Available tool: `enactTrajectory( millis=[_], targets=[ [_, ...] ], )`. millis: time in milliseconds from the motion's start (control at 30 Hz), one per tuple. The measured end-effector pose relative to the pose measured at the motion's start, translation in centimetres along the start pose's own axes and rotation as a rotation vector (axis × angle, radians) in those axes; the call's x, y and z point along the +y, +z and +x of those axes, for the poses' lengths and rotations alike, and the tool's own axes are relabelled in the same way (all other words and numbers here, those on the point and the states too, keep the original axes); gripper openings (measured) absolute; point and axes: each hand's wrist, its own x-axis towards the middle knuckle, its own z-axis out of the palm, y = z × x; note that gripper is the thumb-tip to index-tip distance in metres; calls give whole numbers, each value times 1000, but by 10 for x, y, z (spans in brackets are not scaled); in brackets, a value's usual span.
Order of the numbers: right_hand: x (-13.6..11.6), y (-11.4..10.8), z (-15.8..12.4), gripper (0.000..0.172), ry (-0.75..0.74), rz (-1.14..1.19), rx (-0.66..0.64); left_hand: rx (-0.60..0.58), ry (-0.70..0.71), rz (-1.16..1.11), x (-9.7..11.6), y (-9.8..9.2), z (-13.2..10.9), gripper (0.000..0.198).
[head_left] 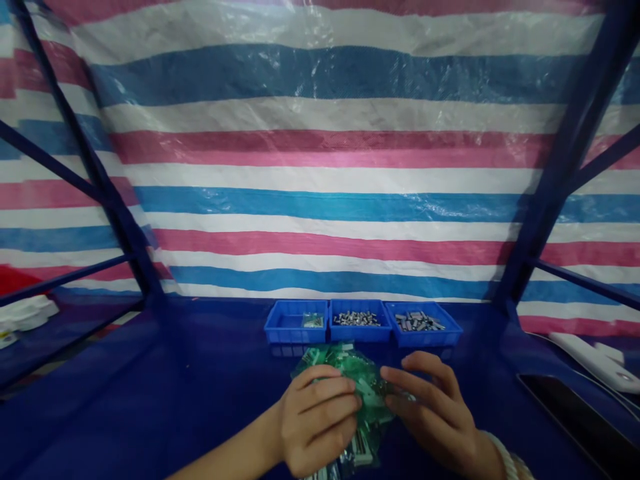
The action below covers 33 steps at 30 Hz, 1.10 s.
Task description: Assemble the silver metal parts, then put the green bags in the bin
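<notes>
A crumpled, see-through green plastic bag [367, 381] lies in front of me, with small pale parts showing through it. My left hand [320, 420] is closed over the bag's left side, fingers curled into the plastic. At the bag's right edge, my right hand [435, 410] has its fingers spread, the tips at the film; no firm grip shows. Below the left hand, small white and dark strip-like parts [363, 450] show at the bag's lower end. Hands and plastic partly hide them.
Three blue trays stand behind the bag. The left tray [286, 333] holds a small clear packet [313, 321], the middle one small metal pieces [356, 319], the right one larger metal pieces [419, 321]. A dark phone [575, 417] and white device [595, 360] with cable lie right. Blue posts [545, 173] flank the table.
</notes>
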Motion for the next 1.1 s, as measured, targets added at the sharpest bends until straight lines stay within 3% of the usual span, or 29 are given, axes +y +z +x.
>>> enactTrajectory(
  millis=[67, 133, 267, 400, 500, 600, 700, 800, 867, 967, 1033, 1100],
  targets=[
    [0, 3, 4, 34, 51, 47, 34, -19, 16, -27, 0, 2, 2, 20],
    [-2, 8, 12, 39, 177, 142, 84, -23, -85, -116, 1, 5, 4, 15],
    [-4, 16, 23, 46, 466, 295, 105, 46, -642, -151, -12, 10, 1, 11],
    [3, 19, 20, 35, 645, 303, 151, 59, -979, -26, -67, 3, -13, 20],
    [12, 23, 16, 28, 747, 347, 159, -98, -1136, -36, -117, -2, -29, 19],
    [21, 27, 12, 27, 837, 387, 170, -366, -1243, -91, -146, 4, -45, 19],
    [30, 30, 10, 30, 900, 401, 213, -575, -1291, -94, -151, 16, -56, 23],
    [38, 28, 12, 26, 919, 410, 196, -683, -1280, -22, -144, 24, -59, 25],
    [43, 19, 16, 19, 909, 395, 102, -697, -1244, 63, -138, 23, -56, 26],
    [49, -1, 23, 12, 793, 375, -235, -648, -1160, 190, -121, 17, -43, 25],
    [52, -13, 23, 17, 678, 398, -506, -582, -1078, 235, -103, 14, -32, 21],
    [53, -18, 18, 30, 598, 414, -690, -508, -973, 232, -81, 13, -20, 20]
  ],
)
